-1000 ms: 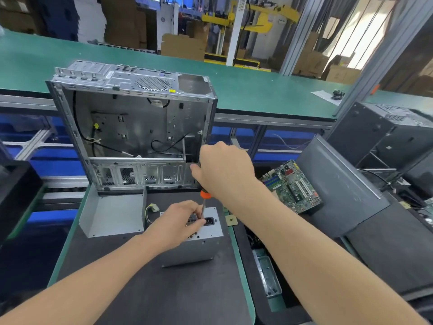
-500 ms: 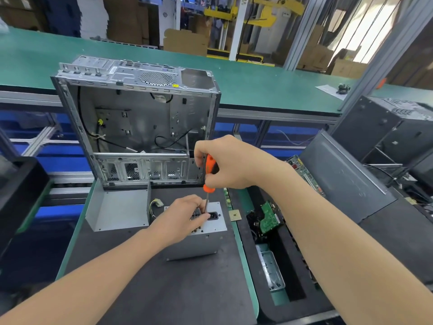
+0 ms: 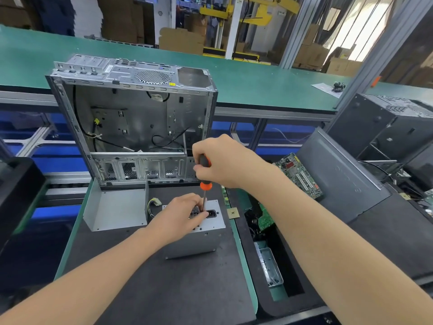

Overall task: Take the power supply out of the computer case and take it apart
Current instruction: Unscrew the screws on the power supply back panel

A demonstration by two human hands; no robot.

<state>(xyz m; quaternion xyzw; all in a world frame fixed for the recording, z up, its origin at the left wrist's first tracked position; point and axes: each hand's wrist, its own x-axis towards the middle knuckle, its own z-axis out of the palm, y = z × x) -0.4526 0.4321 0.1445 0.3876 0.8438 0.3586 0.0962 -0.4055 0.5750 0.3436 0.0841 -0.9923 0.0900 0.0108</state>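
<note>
Right hand [image 3: 225, 160] has risen — gripping screwdriver [image 3: 205, 184] upright over power supply [image 3: 210, 233].

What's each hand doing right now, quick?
Left hand: fingers curled on top of the power supply, holding it.
Right hand: gripping the screwdriver, tip down on the supply.

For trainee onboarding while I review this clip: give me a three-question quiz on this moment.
1. True or false: the power supply is inside the computer case.
2. The screwdriver is gripped by: A) the left hand, B) the right hand.
3. What does the left hand rest on?
Key: 1 false, it stands outside, in front of the case; 2 B; 3 the power supply.
</note>
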